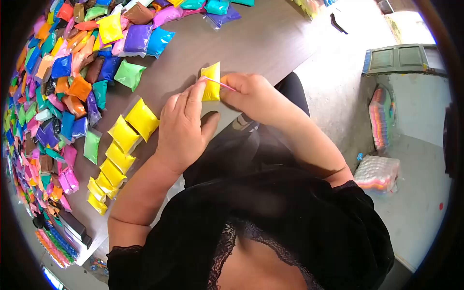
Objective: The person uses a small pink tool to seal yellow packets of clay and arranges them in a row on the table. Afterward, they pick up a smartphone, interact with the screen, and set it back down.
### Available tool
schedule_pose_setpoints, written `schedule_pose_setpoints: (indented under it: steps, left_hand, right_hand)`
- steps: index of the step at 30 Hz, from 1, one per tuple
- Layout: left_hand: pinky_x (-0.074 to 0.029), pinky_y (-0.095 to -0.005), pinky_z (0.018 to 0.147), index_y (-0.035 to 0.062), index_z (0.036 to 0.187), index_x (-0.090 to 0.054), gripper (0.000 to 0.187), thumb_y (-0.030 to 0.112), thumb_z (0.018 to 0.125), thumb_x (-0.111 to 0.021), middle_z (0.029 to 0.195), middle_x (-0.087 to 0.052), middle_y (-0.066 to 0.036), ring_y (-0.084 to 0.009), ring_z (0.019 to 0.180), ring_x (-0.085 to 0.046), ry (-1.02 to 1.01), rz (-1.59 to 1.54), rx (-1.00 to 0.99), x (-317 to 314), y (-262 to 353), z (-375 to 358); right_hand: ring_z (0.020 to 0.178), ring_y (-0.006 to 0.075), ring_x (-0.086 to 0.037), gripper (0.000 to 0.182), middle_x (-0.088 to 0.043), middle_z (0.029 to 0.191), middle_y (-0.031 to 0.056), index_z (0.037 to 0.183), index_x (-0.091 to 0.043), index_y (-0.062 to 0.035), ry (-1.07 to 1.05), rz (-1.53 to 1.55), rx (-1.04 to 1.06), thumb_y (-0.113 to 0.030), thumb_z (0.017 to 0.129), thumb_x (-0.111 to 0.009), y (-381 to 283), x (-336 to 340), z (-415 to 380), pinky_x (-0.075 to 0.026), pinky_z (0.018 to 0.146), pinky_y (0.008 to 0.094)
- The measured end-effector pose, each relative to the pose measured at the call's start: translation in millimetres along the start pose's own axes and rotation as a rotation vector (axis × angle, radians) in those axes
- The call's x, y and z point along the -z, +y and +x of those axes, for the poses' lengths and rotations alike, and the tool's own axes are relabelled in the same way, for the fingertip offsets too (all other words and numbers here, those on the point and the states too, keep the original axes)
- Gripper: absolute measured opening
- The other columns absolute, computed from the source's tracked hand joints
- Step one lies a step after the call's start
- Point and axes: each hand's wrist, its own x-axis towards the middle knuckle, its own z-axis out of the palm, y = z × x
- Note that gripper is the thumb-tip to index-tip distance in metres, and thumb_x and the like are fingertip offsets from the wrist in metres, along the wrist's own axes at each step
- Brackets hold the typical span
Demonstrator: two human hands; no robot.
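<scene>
A small yellow packet [211, 83] stands between my two hands, over the table's near edge. Across its face lies a thin pink stick [223, 84], which slants down to the right over my right fingers. My right hand [250, 95] is closed on the packet's right edge, its fingertips partly hidden. With fingers stretched out, my left hand [182, 126] touches the packet's left side and the stick's upper end; its thumb is held apart. Left of that hand, several filled yellow packets [119, 157] lie overlapping in a slanting row.
A large heap of colourful packets [79, 89] covers the table's left side. Two light green packets [129, 75] lie at its margin. The brown tabletop [256, 36] extends beyond my hands. On the floor at right sits a wrapped bundle [378, 173], near a greenish cabinet [400, 59].
</scene>
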Motion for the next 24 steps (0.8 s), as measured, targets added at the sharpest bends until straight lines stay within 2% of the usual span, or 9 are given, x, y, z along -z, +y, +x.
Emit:
schedule_pose_setpoints:
  steps: [3, 5, 6, 8, 9, 11, 15, 20, 24]
  left_hand:
    - [-0.04, -0.0444, 0.099, -0.0019, 0.144, -0.033, 0.075, 0.014, 0.082, -0.073, 0.135, -0.051, -0.019, -0.0354, 0.113, -0.052, 0.04, -0.112, 0.0, -2.5, -1.4, 1.2]
    - [-0.047, -0.0391, 0.086, -0.0022, 0.146, -0.029, 0.077, 0.011, 0.082, -0.071, 0.121, -0.06, -0.018, -0.0304, 0.094, -0.058, 0.166, -0.173, -0.03, -3.7, -2.8, 2.5]
    - [-0.047, -0.0391, 0.086, -0.0022, 0.146, -0.029, 0.077, 0.011, 0.082, -0.071, 0.121, -0.06, -0.018, -0.0304, 0.094, -0.058, 0.165, -0.173, -0.03, -4.9, -1.7, 1.9]
    - [-0.05, -0.0417, 0.077, -0.0063, 0.145, -0.027, 0.081, 0.014, 0.081, -0.072, 0.096, -0.065, -0.017, -0.0356, 0.08, -0.061, 0.147, -0.51, 0.122, -7.4, 0.8, 1.8]
    - [-0.05, -0.0417, 0.077, -0.0063, 0.145, -0.027, 0.081, 0.014, 0.081, -0.072, 0.096, -0.065, -0.017, -0.0356, 0.08, -0.061, 0.146, -0.509, 0.119, -7.4, 0.8, 1.6]
    - [-0.045, -0.029, 0.057, -0.0024, 0.149, -0.02, 0.084, 0.004, 0.082, -0.07, 0.077, -0.06, -0.01, -0.0192, 0.061, -0.052, 0.215, -0.379, 0.061, -6.7, -0.2, 0.6]
    - [-0.045, -0.0335, 0.06, -0.0017, 0.147, -0.026, 0.08, 0.006, 0.081, -0.071, 0.077, -0.056, -0.01, -0.0225, 0.063, -0.052, 0.143, -0.062, 0.029, 2.4, 0.6, -3.1]
    - [-0.045, -0.0426, 0.09, 0.0007, 0.13, -0.053, 0.056, 0.01, 0.078, -0.073, 0.113, -0.056, -0.015, -0.0343, 0.102, -0.055, 0.108, 0.215, -0.162, 3.4, 4.2, 1.3]
    - [-0.042, -0.0426, 0.096, 0.0006, 0.125, -0.057, 0.049, 0.009, 0.079, -0.072, 0.123, -0.052, -0.016, -0.0343, 0.112, -0.051, 0.028, 0.218, -0.164, 0.8, 4.2, 0.1]
  right_hand:
    - [0.078, 0.0309, -0.064, 0.022, -0.065, 0.087, 0.0169, 0.106, -0.065, -0.0038, 0.012, 0.111, -0.007, -0.018, 0.091, -0.06, -4.7, -5.1, -7.5, -0.049, 0.069, 0.0386]
    - [0.074, 0.0287, -0.063, 0.022, -0.065, 0.085, 0.0165, 0.109, -0.066, -0.0046, 0.075, 0.128, 0.096, -0.018, 0.092, -0.059, -4.1, -7.2, -13.2, -0.049, 0.068, 0.0364]
    - [0.074, 0.0287, -0.063, 0.022, -0.065, 0.085, 0.0165, 0.109, -0.066, -0.0046, 0.074, 0.13, 0.096, -0.018, 0.092, -0.059, -2.5, -7.2, -13.0, -0.049, 0.068, 0.0364]
    - [0.068, 0.0217, -0.061, 0.024, -0.064, 0.078, 0.0129, 0.112, -0.066, -0.0057, 0.16, 0.195, 0.127, -0.018, 0.093, -0.059, 1.8, -5.4, -10.9, -0.048, 0.064, 0.0331]
    - [0.068, 0.0217, -0.061, 0.024, -0.064, 0.078, 0.0129, 0.112, -0.066, -0.0057, 0.163, 0.196, 0.128, -0.018, 0.093, -0.059, 2.7, -3.3, -10.8, -0.048, 0.064, 0.0331]
    - [0.063, 0.0148, -0.057, 0.026, -0.062, 0.071, 0.0082, 0.115, -0.066, -0.0064, 0.18, 0.181, 0.066, -0.02, 0.093, -0.06, 4.7, 1.4, -10.1, -0.047, 0.061, 0.0302]
    - [0.061, 0.0119, -0.054, 0.026, -0.059, 0.067, 0.0052, 0.114, -0.067, -0.0065, 0.24, 0.156, 0.12, -0.021, 0.094, -0.059, 22.8, 2.6, -4.2, -0.046, 0.058, 0.0289]
    - [0.06, 0.0152, -0.056, 0.029, -0.059, 0.066, 0.0058, 0.111, -0.064, -0.0031, 0.35, 0.141, 0.122, -0.026, 0.095, -0.061, 24.7, 0.8, 0.2, -0.046, 0.059, 0.0314]
    - [0.07, 0.009, -0.05, 0.023, -0.057, 0.074, 0.0006, 0.102, -0.062, -0.001, 0.299, 0.183, 0.009, -0.023, 0.097, -0.059, 21.9, 3.5, 0.5, -0.043, 0.064, 0.0261]
